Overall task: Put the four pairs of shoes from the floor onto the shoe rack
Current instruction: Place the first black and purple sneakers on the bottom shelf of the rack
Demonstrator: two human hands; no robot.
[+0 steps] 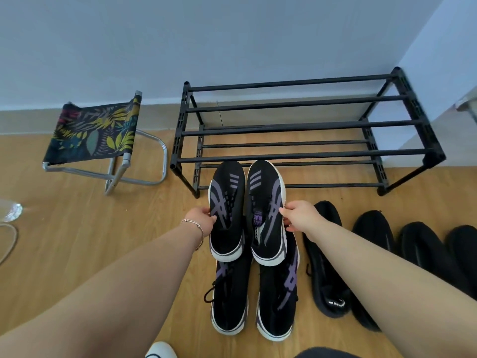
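I hold a pair of black sneakers with purple stripes above the floor, toes toward the rack. My left hand [204, 218] grips the left sneaker [227, 210] at its side. My right hand [299, 215] grips the right sneaker [267, 210]. A second black and purple pair [229, 303] lies on the floor right below them. Plain black shoes [325, 267] lie on the floor to the right, with more black shoes [423, 244] beyond them. The black two-tier shoe rack [304, 125] stands against the wall just ahead, with nothing on its bars.
A folding stool [95, 133] with a leaf-print seat stands left of the rack. A clear glass object [10, 210] and a cable lie at the far left edge. A white shoe tip [161, 351] shows at the bottom. The floor is light wood.
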